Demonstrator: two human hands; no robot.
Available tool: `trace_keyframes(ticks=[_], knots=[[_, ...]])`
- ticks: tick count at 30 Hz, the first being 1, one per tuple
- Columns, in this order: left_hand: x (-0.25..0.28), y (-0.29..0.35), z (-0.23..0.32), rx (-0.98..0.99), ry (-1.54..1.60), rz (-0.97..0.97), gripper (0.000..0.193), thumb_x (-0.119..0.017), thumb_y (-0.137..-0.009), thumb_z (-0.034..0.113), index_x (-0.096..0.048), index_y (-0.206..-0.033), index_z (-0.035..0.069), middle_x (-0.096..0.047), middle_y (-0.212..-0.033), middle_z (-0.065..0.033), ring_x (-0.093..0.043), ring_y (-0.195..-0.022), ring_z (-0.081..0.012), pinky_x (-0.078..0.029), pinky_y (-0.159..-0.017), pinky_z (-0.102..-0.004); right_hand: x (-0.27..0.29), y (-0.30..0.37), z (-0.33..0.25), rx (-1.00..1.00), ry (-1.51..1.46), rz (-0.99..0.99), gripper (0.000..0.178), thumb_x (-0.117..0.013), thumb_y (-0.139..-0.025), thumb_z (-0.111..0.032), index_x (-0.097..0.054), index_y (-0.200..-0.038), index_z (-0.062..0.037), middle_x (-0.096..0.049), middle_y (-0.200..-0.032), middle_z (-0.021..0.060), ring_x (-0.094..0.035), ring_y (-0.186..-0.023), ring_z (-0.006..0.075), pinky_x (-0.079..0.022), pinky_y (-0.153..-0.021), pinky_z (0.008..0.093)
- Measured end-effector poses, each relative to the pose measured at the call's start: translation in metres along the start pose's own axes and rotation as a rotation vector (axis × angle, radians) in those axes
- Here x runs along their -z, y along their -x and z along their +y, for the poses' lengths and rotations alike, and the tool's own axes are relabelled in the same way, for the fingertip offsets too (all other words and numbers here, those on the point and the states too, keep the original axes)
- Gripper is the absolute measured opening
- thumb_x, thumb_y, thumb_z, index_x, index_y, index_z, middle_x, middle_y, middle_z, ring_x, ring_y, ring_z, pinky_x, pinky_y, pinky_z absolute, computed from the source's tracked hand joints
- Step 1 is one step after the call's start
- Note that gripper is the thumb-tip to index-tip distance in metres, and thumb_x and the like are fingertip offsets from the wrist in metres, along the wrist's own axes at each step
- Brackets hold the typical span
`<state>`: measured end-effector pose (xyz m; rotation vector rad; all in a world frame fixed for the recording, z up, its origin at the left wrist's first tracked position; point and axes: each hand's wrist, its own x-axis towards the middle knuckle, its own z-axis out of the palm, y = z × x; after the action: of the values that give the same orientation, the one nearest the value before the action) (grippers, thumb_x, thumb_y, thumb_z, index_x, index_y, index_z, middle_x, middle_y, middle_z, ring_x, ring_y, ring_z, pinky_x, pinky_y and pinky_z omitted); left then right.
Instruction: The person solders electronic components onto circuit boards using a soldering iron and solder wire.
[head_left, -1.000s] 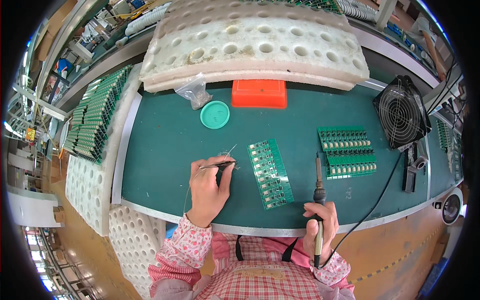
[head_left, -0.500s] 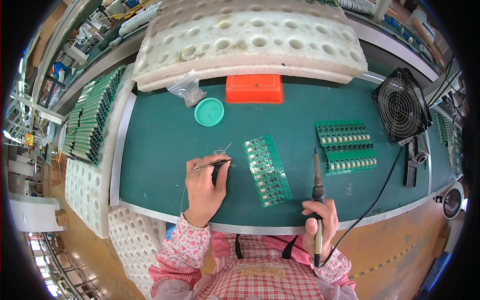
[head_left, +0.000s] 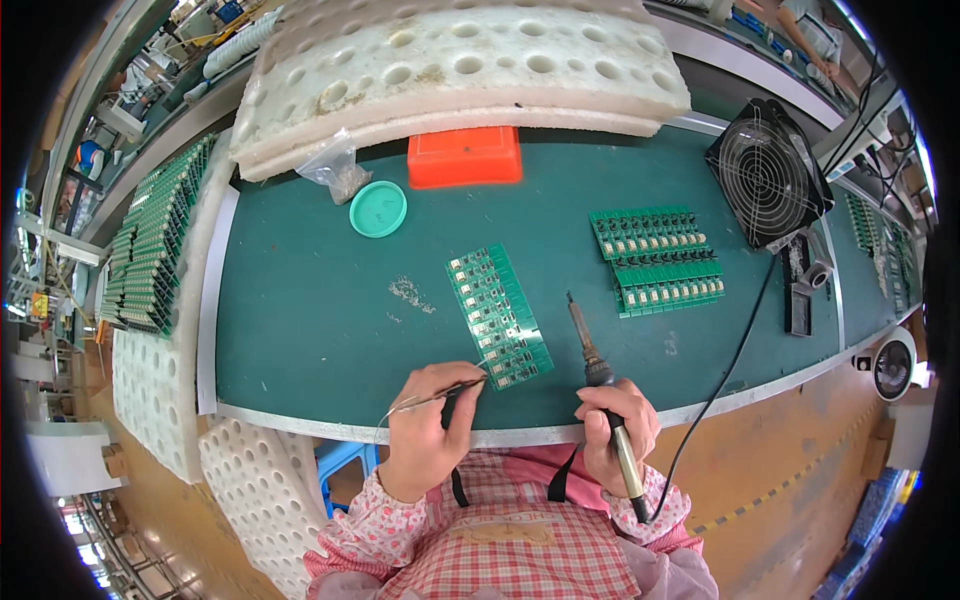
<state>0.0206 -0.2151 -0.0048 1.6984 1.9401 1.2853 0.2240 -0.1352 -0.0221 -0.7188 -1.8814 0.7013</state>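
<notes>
My left hand (head_left: pixel 432 425) pinches dark tweezers (head_left: pixel 455 390), with a thin wire (head_left: pixel 392 410) trailing from its grip. The tweezers' tips are at the lower left corner of a green circuit board panel (head_left: pixel 500 315) lying on the mat; whether they touch it I cannot tell. My right hand (head_left: pixel 620 435) is wrapped round the handle of a soldering iron (head_left: pixel 598 370). The iron's tip points up and away, to the right of the panel and apart from it. A scatter of tiny pale bits (head_left: pixel 410 294) lies left of the panel.
More board panels (head_left: pixel 660 262) lie at the right, near a black fan (head_left: pixel 768 180). An orange-red box (head_left: pixel 465 160), a teal lid (head_left: pixel 378 209) and a plastic bag (head_left: pixel 335 172) stand before white foam blocks (head_left: pixel 450 95). The iron's cord (head_left: pixel 735 385) crosses the front edge.
My left hand has moved from the scattered bits toward me and right, to the panel's near end. My right hand still holds the iron, now tilted more to the left. The view has shifted.
</notes>
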Motion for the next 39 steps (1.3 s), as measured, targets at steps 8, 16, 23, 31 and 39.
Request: trace_keyframes(ticks=[8, 16, 23, 31, 39], knots=[[-0.011, 0.007, 0.001, -0.005, -0.02, 0.023, 0.015, -0.067, -0.086, -0.007, -0.069, -0.099, -0.001, -0.07, -0.101, -0.0145, -0.068, -0.087, -0.0299, -0.054, -0.076, -0.0356, -0.002, 0.007, 0.0, -0.07, -0.016, 0.045, 0.018, -0.068, -0.092, -0.011, -0.062, -0.105, 0.0, -0.069, -0.082, 0.0111, -0.057, -0.055, 0.0214, -0.047, -0.053, 0.0325], [-0.015, 0.005, 0.0, -0.06, -0.068, 0.044, 0.02, -0.07, -0.083, -0.008, -0.068, -0.101, 0.001, -0.071, -0.099, -0.0123, -0.067, -0.086, -0.0291, -0.053, -0.075, -0.0354, -0.001, 0.006, 0.002, -0.014, 0.024, 0.018, 0.017, -0.067, -0.092, -0.009, -0.061, -0.104, 0.0002, -0.068, -0.083, 0.0099, -0.055, -0.054, 0.0208, -0.046, -0.052, 0.0333], [-0.015, 0.005, 0.0, -0.056, -0.073, 0.038, 0.021, -0.07, -0.082, -0.007, -0.068, -0.101, 0.002, -0.071, -0.1, -0.0121, -0.066, -0.085, -0.0292, -0.052, -0.075, -0.0359, -0.001, 0.006, 0.001, -0.011, 0.024, 0.017, 0.017, -0.067, -0.092, -0.01, -0.061, -0.104, 0.0001, -0.068, -0.084, 0.0093, -0.054, -0.053, 0.0206, -0.045, -0.051, 0.0333], [-0.014, 0.004, 0.001, -0.054, -0.083, 0.023, 0.022, -0.069, -0.082, -0.006, -0.068, -0.103, 0.002, -0.07, -0.101, -0.0128, -0.066, -0.085, -0.0309, -0.052, -0.076, -0.037, -0.001, 0.007, 0.001, -0.032, 0.012, 0.02, 0.017, -0.066, -0.091, -0.009, -0.061, -0.104, -0.0002, -0.067, -0.08, 0.0093, -0.053, -0.053, 0.0201, -0.045, -0.051, 0.0331], [-0.015, 0.004, 0.002, -0.058, -0.091, 0.027, 0.023, -0.07, -0.082, -0.006, -0.068, -0.103, 0.002, -0.07, -0.101, -0.013, -0.066, -0.086, -0.0312, -0.052, -0.076, -0.0372, -0.001, 0.009, 0.001, -0.051, -0.03, 0.041, 0.016, -0.067, -0.091, -0.01, -0.061, -0.103, -0.0001, -0.065, -0.075, 0.0088, -0.054, -0.051, 0.0198, -0.045, -0.05, 0.0325]])
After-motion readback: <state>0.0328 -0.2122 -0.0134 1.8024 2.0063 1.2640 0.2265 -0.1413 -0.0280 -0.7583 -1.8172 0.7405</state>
